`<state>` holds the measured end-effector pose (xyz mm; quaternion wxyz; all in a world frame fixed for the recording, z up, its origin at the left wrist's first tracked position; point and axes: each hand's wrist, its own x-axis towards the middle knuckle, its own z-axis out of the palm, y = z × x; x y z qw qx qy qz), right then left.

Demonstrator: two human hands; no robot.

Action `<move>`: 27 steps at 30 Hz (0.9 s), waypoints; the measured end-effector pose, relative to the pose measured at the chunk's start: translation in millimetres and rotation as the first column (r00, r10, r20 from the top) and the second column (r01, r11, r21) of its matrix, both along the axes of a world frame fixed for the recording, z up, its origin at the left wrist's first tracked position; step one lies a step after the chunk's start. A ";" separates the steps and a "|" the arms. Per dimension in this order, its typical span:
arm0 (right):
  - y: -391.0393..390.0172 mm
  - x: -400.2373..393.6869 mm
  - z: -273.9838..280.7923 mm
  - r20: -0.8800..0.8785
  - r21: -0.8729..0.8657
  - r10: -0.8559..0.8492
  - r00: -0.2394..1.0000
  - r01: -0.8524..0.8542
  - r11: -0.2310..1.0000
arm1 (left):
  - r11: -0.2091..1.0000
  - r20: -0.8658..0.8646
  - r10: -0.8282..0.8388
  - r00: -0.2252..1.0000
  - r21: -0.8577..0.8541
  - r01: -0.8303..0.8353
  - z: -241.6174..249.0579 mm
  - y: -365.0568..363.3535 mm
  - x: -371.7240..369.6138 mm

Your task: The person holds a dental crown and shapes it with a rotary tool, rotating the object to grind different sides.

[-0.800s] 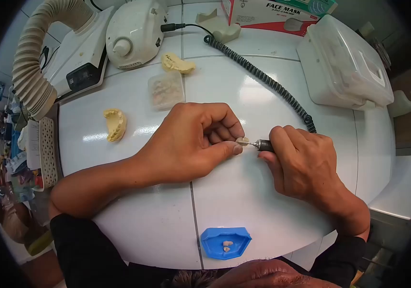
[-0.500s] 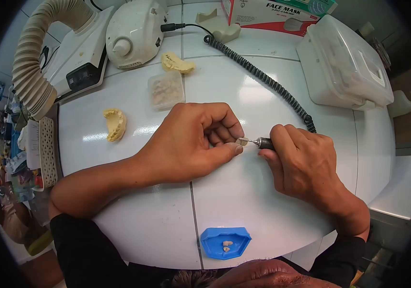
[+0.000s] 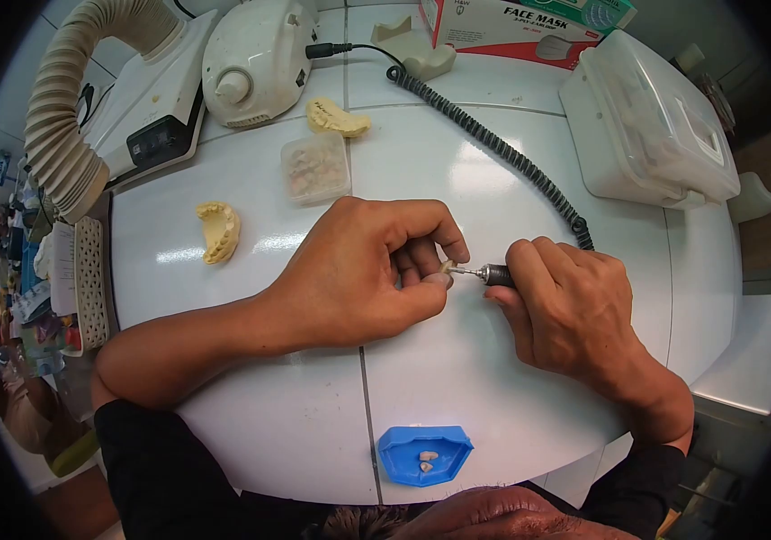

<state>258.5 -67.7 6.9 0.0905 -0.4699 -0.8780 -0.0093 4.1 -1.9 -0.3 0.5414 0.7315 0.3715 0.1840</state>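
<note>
My left hand (image 3: 363, 270) pinches a small tooth-coloured piece (image 3: 447, 267) between thumb and fingertips, near the middle of the white table. From the right, my right hand (image 3: 565, 301) grips a dark rotary handpiece (image 3: 497, 274), its thin metal tip pointing left and meeting or nearly meeting the piece. A blue tray (image 3: 425, 477) with small tooth-like pieces lies near the front edge. Behind my left hand are a clear box of small pieces (image 3: 315, 169) and a yellowish dental cast (image 3: 338, 118). Another cast (image 3: 218, 232) lies to the left.
A control unit (image 3: 255, 63) and a ribbed hose (image 3: 57, 117) stand at the back left. A coiled cord (image 3: 493, 144) runs across the back right towards my right hand. Beyond it are a lidded white box (image 3: 646, 126) and a face mask box (image 3: 511, 31).
My left fingertips have shifted slightly and the small piece is turned, now showing less between them. The right hand with the handpiece has barely moved.
</note>
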 end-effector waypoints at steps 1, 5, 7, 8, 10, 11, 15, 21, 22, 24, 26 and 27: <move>-0.1 -0.2 -0.4 0.000 0.002 -0.003 1.000 0.003 1.000 | 1.000 -0.007 0.011 1.000 -0.023 -0.011 2.3 -0.3 1.1; -0.8 -2.4 -0.7 0.007 0.006 -0.028 1.000 0.028 1.000 | 0.998 -0.016 0.030 0.999 -0.059 -0.031 3.5 0.0 2.3; -0.4 -2.5 -1.3 0.007 0.017 -0.012 1.000 0.012 1.000 | 0.998 -0.012 0.029 0.999 -0.049 -0.030 2.9 0.1 2.3; -0.2 -2.4 -1.7 0.007 0.022 -0.004 1.000 0.004 1.000 | 0.999 -0.010 0.029 1.000 -0.043 -0.029 2.6 0.4 2.5; -0.1 -3.4 -2.7 0.003 0.021 -0.026 1.000 0.026 0.999 | 0.999 -0.004 0.030 1.000 -0.040 -0.030 2.0 0.3 2.7; -0.2 -3.6 -3.0 0.001 0.020 -0.037 0.999 0.037 0.999 | 0.999 -0.002 0.030 1.000 -0.039 -0.030 1.9 0.3 2.8; 0.1 -1.9 -1.9 -0.016 0.014 -0.005 1.000 0.005 1.000 | 1.000 0.013 0.011 1.000 -0.018 -0.011 1.5 0.8 0.7; 1.1 5.6 -0.1 -0.101 -0.022 -0.007 0.995 0.005 1.000 | 0.993 0.092 -0.027 0.995 0.114 0.016 -9.8 -0.5 -6.2; 0.8 6.1 0.4 -0.101 -0.029 -0.009 0.995 0.006 1.000 | 0.991 0.107 -0.027 0.994 0.132 0.012 -11.4 -1.3 -6.6; 1.0 7.3 1.2 -0.105 -0.037 -0.008 0.994 0.004 0.999 | 0.985 0.108 -0.039 0.993 0.169 0.020 -10.2 -1.4 -7.2; 1.0 8.3 1.7 -0.114 -0.042 -0.006 0.993 0.001 0.999 | 0.978 0.080 -0.061 0.995 0.204 0.044 -5.5 -1.3 -8.5; 0.9 8.4 1.8 -0.113 -0.041 -0.006 0.994 0.001 0.999 | 0.977 0.124 -0.042 0.991 0.211 0.015 -9.9 -1.3 -7.8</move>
